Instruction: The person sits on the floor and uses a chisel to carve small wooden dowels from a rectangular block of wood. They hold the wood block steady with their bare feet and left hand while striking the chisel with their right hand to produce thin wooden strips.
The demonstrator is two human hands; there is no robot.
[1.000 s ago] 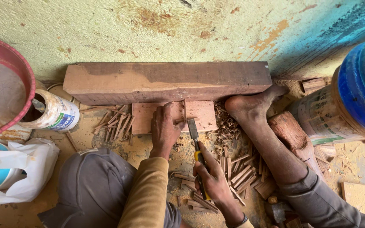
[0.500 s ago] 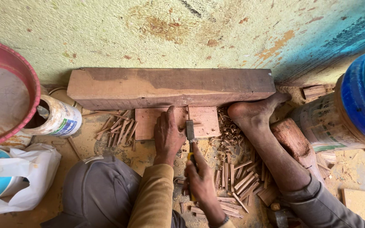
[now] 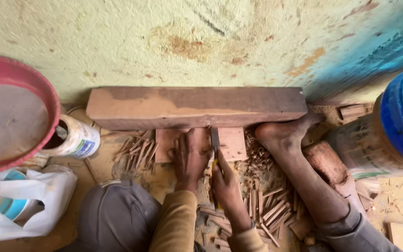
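My left hand (image 3: 191,157) lies flat on a small square wooden piece (image 3: 232,142) that rests on the ground against a long thick wooden block (image 3: 197,107). My right hand (image 3: 225,184) is shut on a chisel (image 3: 215,140) with a yellow handle; its metal blade points away from me and lies on the small piece just right of my left fingers. My bare right foot (image 3: 281,135) presses against the right part of the long block. My left knee (image 3: 115,217) in grey trousers is bent at the bottom.
Thin wood splinters (image 3: 136,151) lie left of the small piece, more sticks (image 3: 271,210) lie between my hand and leg. A red basin (image 3: 10,112), an open tin (image 3: 73,137) and a white plastic bag (image 3: 29,203) are at left. A blue drum (image 3: 397,126) stands at right. The wall (image 3: 201,42) is behind.
My right hand with the chisel has moved left and forward, close beside my left hand, so the blade now lies on the small wooden piece.
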